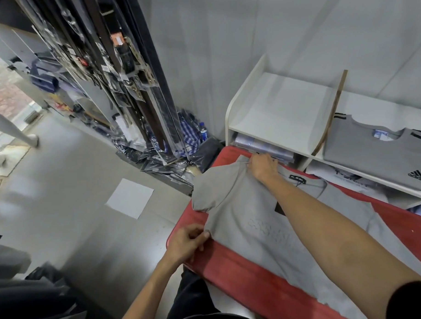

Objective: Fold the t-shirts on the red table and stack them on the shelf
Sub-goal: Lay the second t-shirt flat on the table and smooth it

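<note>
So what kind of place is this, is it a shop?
Probably a clothes shop. Packaged belts hang on a rack, a folded grey shirt with its tag lies on a white shelf, and a mannequin's leg stands nearby.

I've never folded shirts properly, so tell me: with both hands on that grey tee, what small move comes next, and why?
Probably swing the sleeve side inward over the shirt's middle. The left hand pinches the side edge and the right hand pinches the shoulder of the grey t-shirt, which lies flat on the red table.

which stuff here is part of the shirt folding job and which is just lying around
Job: grey t-shirt, red table, shelf, folded shirt, left hand, right hand.

Lying about: white sheet, hanging belts, water bottle, packets.
</note>
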